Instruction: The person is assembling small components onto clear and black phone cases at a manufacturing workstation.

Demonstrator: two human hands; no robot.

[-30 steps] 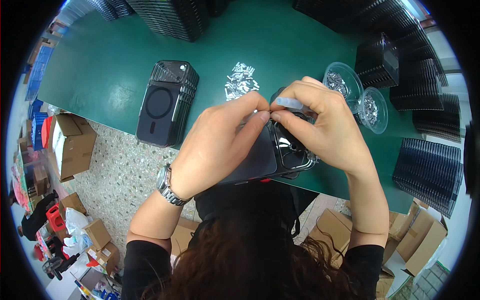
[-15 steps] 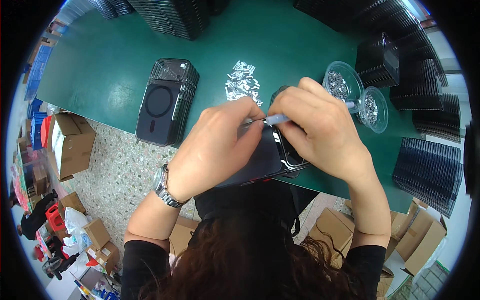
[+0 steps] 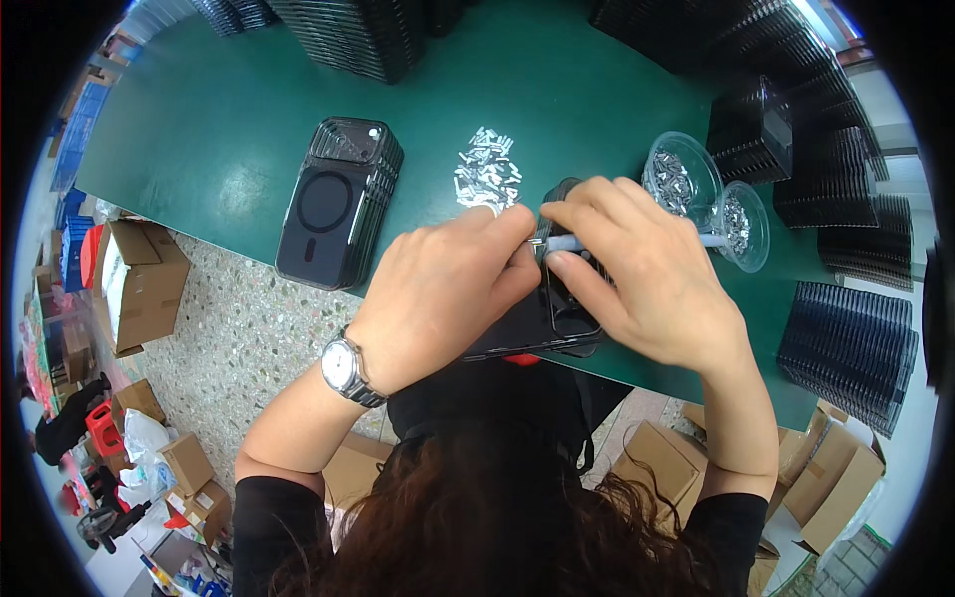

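My left hand (image 3: 438,294), with a wristwatch on its wrist, grips a black phone case (image 3: 542,323) held over the near edge of the green table (image 3: 557,90). My right hand (image 3: 647,279) holds a thin light-coloured tool (image 3: 569,243) whose tip meets the case's upper edge, right beside my left fingertips. A small heap of shiny metal parts (image 3: 485,171) lies on the table just beyond my hands. Most of the case is hidden under both hands.
A stack of finished black cases (image 3: 338,204) lies to the left. Two clear cups of small metal parts (image 3: 696,194) stand at the right. Stacks of black trays (image 3: 846,338) line the back and right. Cardboard boxes (image 3: 139,284) sit on the floor.
My right hand has lowered and turned so the tool now lies across the case's top edge. The left fingers have shifted closer to its tip.
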